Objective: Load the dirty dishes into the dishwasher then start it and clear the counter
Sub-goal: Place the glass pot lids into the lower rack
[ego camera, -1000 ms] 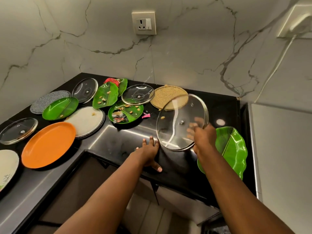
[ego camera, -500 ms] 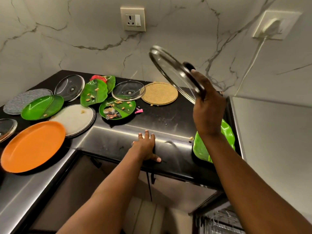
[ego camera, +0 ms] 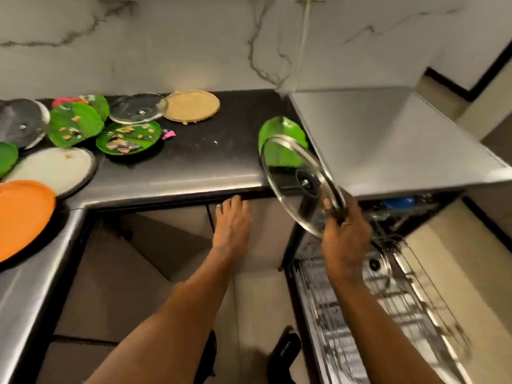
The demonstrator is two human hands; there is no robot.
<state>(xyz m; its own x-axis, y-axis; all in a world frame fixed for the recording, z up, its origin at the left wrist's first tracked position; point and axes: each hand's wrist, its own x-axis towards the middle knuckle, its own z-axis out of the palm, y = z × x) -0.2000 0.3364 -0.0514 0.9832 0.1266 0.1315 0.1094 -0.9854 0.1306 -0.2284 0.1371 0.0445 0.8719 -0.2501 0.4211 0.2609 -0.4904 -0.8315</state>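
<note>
Dirty plates point(ego camera: 127, 139) sit on counter point(ego camera: 194, 167), far left. Left hand point(ego camera: 232, 221) flat, fingers straight, resting at counter edge. Right hand point(ego camera: 345, 236) grips tilted glass lid point(ego camera: 299, 184) by its rim, above open dishwasher rack point(ego camera: 360, 314), just right of left hand.

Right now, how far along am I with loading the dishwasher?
Early on. Done: the dishwasher rack is pulled out, with what looks like one lid in it already. In hand: your right hand grips a glass lid above the rack, while your left hand rests at the counter edge. Left: the orange plate, green leaf plates, another glass lid, then starting the machine.
</note>
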